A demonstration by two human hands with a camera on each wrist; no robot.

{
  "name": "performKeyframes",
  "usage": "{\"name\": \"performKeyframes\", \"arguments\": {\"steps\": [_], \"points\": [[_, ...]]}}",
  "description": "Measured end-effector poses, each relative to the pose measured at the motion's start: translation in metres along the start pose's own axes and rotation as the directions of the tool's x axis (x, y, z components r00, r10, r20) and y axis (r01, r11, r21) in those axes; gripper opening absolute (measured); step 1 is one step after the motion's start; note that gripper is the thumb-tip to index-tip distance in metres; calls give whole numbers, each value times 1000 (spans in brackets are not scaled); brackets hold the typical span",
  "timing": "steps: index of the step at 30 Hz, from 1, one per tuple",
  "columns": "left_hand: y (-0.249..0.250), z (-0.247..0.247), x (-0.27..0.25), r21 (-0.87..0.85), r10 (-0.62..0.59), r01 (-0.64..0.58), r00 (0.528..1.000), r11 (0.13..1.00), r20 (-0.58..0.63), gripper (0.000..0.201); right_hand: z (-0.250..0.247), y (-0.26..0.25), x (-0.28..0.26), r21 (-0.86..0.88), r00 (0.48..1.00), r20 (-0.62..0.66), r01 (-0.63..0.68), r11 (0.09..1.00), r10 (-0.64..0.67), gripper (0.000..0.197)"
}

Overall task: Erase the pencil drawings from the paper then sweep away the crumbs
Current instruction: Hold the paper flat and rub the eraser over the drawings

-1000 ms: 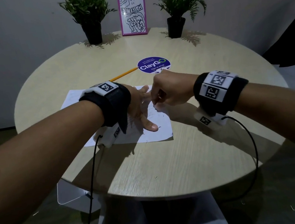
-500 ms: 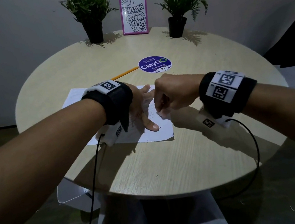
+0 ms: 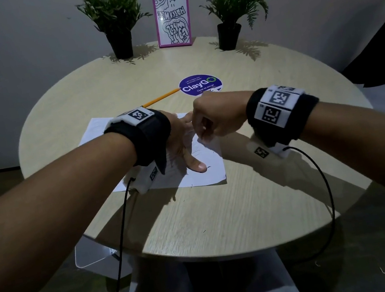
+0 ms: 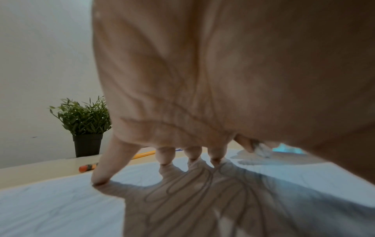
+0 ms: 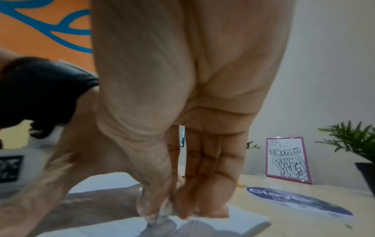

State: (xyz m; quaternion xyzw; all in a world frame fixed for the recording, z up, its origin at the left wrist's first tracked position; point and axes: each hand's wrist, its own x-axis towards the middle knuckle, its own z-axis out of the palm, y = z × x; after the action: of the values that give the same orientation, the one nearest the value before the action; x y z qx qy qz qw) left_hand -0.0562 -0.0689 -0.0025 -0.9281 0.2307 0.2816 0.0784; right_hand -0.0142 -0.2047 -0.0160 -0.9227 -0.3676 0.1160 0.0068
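A white paper [image 3: 203,173] with pencil lines [image 4: 202,184] lies on the round wooden table [image 3: 199,221]. My left hand [image 3: 186,143] presses flat on the paper with its fingers [image 4: 101,176] spread. My right hand [image 3: 203,137] is at the paper's right part, beside my left fingers. Its thumb and fingers pinch a small white eraser [image 5: 160,215] whose tip touches the sheet [image 5: 243,222]. In the left wrist view the eraser [image 4: 260,150] shows under the right fingertips. A few dark specks [image 3: 204,231] lie on the table in front of the paper.
A yellow pencil [image 3: 160,98] lies behind the paper, its tip at a round purple ClayGo sticker [image 3: 200,84]. Two potted plants [image 3: 116,23] [image 3: 231,17] and a pink framed picture [image 3: 172,18] stand at the far edge. Cables hang from both wrists.
My right hand has shifted a little nearer and to the left with the eraser on the paper. The left hand stays pressed in place.
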Motion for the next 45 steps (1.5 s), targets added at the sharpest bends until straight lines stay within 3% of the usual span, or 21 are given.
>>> {"name": "performKeyframes", "arguments": {"steps": [4, 8, 12, 19, 24, 31, 37, 39, 43, 45], "points": [[-8, 1, 5, -66, -11, 12, 1000, 998, 7, 100, -5, 2, 7, 14, 996, -31, -82, 997, 82, 20], [-14, 4, 13, -13, -11, 11, 1000, 1000, -27, 107, 1, 5, 7, 6, 993, -93, -78, 997, 78, 9], [-21, 10, 16, -57, -36, 31, 996, 998, -76, 116, 8, 8, 6, 31, 986, -158, -43, 999, 47, 15], [-25, 10, 22, -33, -51, 49, 997, 998, -58, 123, 8, 4, -8, 98, 998, 28, 46, 994, -49, 9], [-26, 11, 27, -32, -72, 71, 997, 997, -31, 134, 14, 6, 5, 71, 989, -147, 8, 997, 2, 13], [-25, 10, 30, -4, -69, 69, 997, 998, -19, 130, 8, 1, -11, 48, 996, 47, 69, 996, -71, 8], [-23, 10, 25, 8, -69, 69, 997, 998, -46, 120, 11, 13, 8, 31, 989, -141, -38, 999, 42, 17], [-25, 10, 27, -7, -66, 65, 997, 998, -36, 123, 15, 12, -1, 72, 993, -116, -30, 997, 38, 16], [-29, 12, 32, 14, -51, 51, 998, 999, -21, 136, 13, 3, -17, 101, 997, 67, 36, 994, -43, 12], [-29, 13, 33, 21, -59, 59, 998, 998, -23, 131, 10, 8, -10, 105, 999, 32, 11, 994, -15, 13]]}}
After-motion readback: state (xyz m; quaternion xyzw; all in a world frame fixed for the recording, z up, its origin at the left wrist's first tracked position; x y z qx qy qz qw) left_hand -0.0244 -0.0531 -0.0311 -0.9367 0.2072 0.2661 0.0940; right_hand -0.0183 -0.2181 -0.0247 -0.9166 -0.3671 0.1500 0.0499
